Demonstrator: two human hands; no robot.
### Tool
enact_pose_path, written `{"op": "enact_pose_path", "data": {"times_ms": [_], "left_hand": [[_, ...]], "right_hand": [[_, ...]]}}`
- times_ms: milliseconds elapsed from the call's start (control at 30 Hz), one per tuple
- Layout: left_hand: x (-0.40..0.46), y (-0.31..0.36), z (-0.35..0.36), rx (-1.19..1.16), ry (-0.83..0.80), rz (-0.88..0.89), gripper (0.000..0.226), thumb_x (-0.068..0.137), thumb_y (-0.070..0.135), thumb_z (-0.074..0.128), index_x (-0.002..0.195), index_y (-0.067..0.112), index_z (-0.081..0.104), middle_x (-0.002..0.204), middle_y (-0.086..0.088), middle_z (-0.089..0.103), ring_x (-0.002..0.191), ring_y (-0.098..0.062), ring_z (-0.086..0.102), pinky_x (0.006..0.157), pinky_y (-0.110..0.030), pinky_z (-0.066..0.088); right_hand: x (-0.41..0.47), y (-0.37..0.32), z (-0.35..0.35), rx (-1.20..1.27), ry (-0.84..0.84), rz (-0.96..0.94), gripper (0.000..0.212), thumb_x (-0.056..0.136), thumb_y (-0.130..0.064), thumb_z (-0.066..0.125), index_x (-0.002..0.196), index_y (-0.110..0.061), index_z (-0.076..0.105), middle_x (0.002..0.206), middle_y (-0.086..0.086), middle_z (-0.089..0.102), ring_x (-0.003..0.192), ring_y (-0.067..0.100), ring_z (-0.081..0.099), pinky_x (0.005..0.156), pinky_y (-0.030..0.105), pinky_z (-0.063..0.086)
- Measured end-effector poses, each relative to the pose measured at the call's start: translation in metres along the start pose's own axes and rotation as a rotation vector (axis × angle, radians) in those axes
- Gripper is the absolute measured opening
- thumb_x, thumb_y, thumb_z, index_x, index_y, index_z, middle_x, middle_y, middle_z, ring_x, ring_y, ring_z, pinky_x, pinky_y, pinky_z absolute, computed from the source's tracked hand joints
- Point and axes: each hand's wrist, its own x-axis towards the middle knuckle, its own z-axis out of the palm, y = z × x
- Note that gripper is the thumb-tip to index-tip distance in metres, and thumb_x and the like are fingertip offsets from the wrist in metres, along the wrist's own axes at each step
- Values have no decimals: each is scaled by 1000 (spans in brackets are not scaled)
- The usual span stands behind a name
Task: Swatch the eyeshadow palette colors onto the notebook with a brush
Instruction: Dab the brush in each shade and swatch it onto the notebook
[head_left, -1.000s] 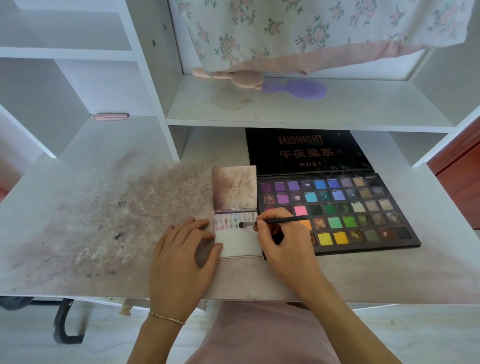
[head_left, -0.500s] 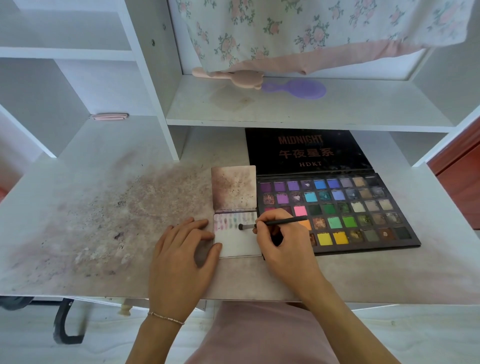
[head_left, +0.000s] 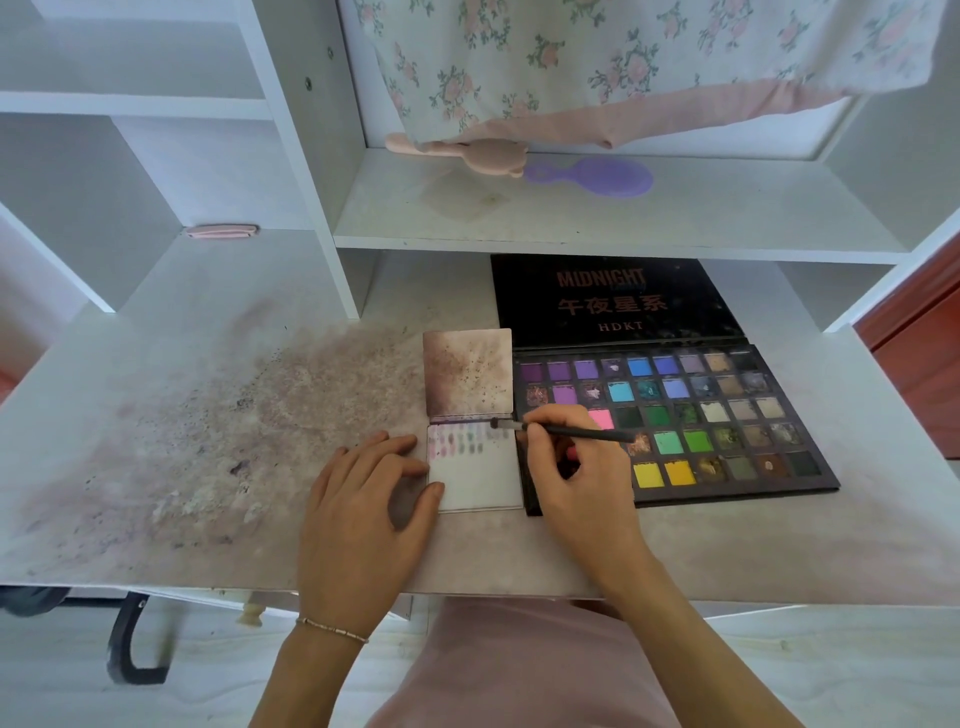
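Midway, by our reckoning: two short rows of swatches fill only the top strip of the notebook (head_left: 475, 470) page, and most palette (head_left: 727, 415) pans look unsampled. We pinch the brush (head_left: 563, 430) in our right hand (head_left: 576, 467), bristles touching the page's upper right corner, handle trailing back over the palette just beyond the knuckles. Our left hand (head_left: 363, 499) lies flat and holds nothing, fingertips steadying the page's near edge.

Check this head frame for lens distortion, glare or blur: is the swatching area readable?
Head view: wide-angle bowing bends the shelf edges and desk corners; lighting is soft and even, no glare; the brush tip on the notebook is sharp enough, though individual swatches are tiny; palette pans read clearly; the right hand hides some pans.
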Motion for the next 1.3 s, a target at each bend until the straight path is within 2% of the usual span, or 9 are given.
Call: {"op": "enact_pose_path", "data": {"times_ms": [200,300,400,533,633,733,867,1000,1300], "left_hand": [[0,0,-1,-5,-9,-5,18,73,30,63,82,15,68,106,-1,68,107,-24,60,99,-47,40],[0,1,-1,6,-19,-16,28,76,37,58,89,14,68,107,-2,68,109,-24,60,100,-46,38],[1,2,-2,22,-31,-13,40,78,43,51,95,12,68,108,-5,68,108,-27,60,99,-47,38],[1,3,-2,17,-33,-18,48,77,47,43,93,11,69,108,-6,67,106,-29,61,98,-49,39],[2,3,-2,13,-37,-20,48,77,48,43,92,11,69,109,-6,67,106,-29,60,99,-49,40],[1,3,-2,13,-37,-18,49,77,48,43,92,10,70,108,-7,67,106,-29,60,97,-52,41],[2,3,-2,3,-36,-22,49,76,47,43,90,9,70,108,-7,67,105,-30,60,93,-56,43],[2,4,-2,5,-39,-21,50,76,48,43,91,9,70,108,-7,67,105,-30,60,92,-56,44],[2,4,-1,1,-38,-17,50,76,48,43,90,9,70,108,-7,67,104,-30,60,91,-56,45]], "right_hand": [[-2,1,-11,164,116,-17,24,87,-11,48,93,-34,54,83,-6,60,71,8,58,59,13,48],[-5,9,-30,137,191,-22,26,86,-12,46,92,-37,53,86,-9,59,75,9,58,63,18,50],[-7,24,-57,82,271,4,25,86,-13,45,92,-36,52,92,-7,57,84,6,58,70,18,51],[-11,46,-93,30,343,115,22,93,-10,46,91,-31,52,95,-10,57,92,0,59,62,10,51],[-9,56,-109,-27,391,150,14,92,-6,45,96,-18,52,92,-16,55,88,-8,57,59,3,46],[-6,59,-111,-86,404,157,13,92,-6,46,96,-17,52,88,-16,54,84,-15,55,56,2,43],[-2,60,-109,-156,398,172,13,91,-8,48,93,-19,52,85,-7,56,77,-5,57,54,10,46],[-3,62,-109,-163,401,173,14,90,-7,48,92,-20,53,82,-13,55,77,-7,57,56,5,46],[-5,63,-111,-181,460,194,12,89,-7,50,88,-18,56,82,0,59,74,1,56,54,4,44]]}}
